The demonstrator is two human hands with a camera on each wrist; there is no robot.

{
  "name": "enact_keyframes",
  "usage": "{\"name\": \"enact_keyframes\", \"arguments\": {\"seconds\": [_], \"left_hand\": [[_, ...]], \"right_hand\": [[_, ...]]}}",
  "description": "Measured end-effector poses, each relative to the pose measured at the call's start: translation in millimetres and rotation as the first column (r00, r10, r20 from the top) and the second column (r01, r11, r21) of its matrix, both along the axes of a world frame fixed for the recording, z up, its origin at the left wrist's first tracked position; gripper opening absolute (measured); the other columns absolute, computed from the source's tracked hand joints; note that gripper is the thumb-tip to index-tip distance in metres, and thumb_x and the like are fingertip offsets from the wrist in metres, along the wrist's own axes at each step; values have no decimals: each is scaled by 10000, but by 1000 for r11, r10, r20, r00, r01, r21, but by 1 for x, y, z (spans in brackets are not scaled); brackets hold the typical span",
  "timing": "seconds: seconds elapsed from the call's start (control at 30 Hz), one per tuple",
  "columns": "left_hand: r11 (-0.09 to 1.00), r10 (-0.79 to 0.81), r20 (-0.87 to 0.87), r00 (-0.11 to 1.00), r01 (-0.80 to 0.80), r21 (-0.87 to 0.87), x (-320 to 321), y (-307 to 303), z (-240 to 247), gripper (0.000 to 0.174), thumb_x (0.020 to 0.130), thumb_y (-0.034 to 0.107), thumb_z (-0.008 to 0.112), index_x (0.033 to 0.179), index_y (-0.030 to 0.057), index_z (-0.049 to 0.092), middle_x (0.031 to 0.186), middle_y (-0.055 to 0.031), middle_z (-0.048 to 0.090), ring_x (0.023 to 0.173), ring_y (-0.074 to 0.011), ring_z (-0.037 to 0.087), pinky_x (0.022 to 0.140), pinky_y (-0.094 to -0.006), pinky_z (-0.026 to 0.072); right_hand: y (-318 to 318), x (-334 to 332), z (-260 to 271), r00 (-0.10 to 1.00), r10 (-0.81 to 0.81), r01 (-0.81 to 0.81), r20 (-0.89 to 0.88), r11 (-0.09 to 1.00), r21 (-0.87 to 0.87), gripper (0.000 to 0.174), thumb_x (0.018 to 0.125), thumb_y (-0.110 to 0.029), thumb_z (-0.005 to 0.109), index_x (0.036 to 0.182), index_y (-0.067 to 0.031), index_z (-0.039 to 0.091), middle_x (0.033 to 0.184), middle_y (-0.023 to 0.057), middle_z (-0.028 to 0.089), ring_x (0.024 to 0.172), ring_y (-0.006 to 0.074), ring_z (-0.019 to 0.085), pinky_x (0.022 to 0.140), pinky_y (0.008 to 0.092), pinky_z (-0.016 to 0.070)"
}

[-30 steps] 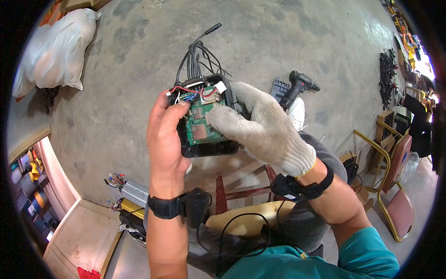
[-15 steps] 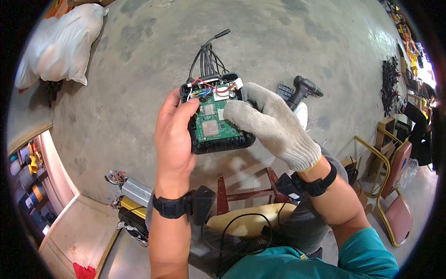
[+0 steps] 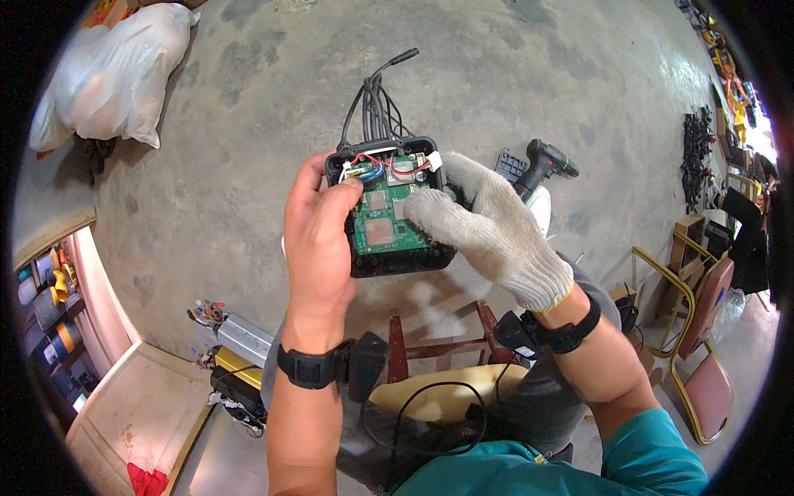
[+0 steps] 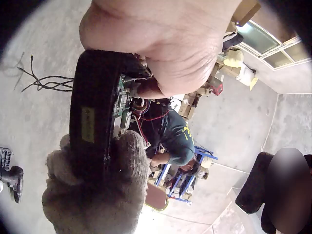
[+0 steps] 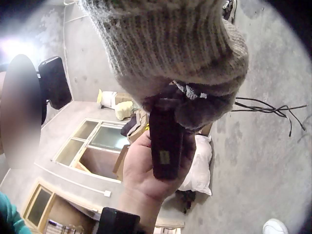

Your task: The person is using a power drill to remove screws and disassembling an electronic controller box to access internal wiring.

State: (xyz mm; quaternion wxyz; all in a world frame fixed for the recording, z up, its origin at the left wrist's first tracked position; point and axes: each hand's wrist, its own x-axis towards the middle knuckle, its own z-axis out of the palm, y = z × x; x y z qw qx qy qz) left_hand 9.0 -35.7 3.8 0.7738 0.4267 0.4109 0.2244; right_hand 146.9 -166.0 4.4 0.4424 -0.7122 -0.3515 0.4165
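Note:
A black plastic case [image 3: 404, 266], lidless on the side toward me, is held up in front of my knees. Inside it sits a green circuit board [image 3: 380, 232] with metal shields. My bare left hand [image 3: 318, 236] grips the left side, thumb over the edge near thin coloured wires [image 3: 370, 172]. In a knitted glove, my right hand [image 3: 488, 231] pinches the right side, its thumb lying over the board. A white connector [image 3: 434, 161] on red and black wires sits at the upper right corner. Black cables [image 3: 378, 112] run out of the top.
Beyond my right hand a black cordless drill [image 3: 544, 165] lies on the concrete floor by a dark tray [image 3: 513, 163]. A red wooden stool frame [image 3: 398, 347] shows below the case. Metal boxes [image 3: 245, 337] lie at left, a folding chair [image 3: 703, 347] at right.
The case has shifted to the right with both hands on it, and its board is turned more squarely toward the head camera. Both grips look the same.

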Motion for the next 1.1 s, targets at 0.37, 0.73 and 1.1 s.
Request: {"name": "enact_keyframes", "arguments": {"seconds": [0.37, 0.73, 1.1], "left_hand": [[987, -75, 15, 997, 73, 143, 1, 0, 6, 340, 981, 18, 538, 1318, -33, 534, 1161, -84, 657, 1021, -134, 628, 913, -289, 508], [960, -123, 125, 985, 86, 267, 2, -1, 5, 447, 993, -23, 586, 1418, -38, 450, 1220, -103, 622, 1091, -138, 596, 961, -293, 489], [973, -118, 160, 980, 82, 214, 1, -2, 7, 447, 994, -26, 593, 1416, -34, 445, 1209, -107, 621, 1082, -133, 613, 952, -291, 512]], "right_hand": [[9, 6, 30, 955, -132, 91, -267, 983, -160, 442, 936, -315, 701, 1226, 16, 663, 942, 82, 695, 860, 121, 601, 783, 325, 513], [9, 8, 28, 988, -124, 107, -95, 980, -165, 480, 892, -224, 731, 1302, 4, 629, 969, 109, 701, 868, 133, 616, 801, 320, 520], [6, 6, 19, 994, -103, 97, -37, 988, -123, 474, 893, -253, 749, 1275, 0, 630, 956, 149, 698, 837, 198, 643, 791, 350, 526]]}}
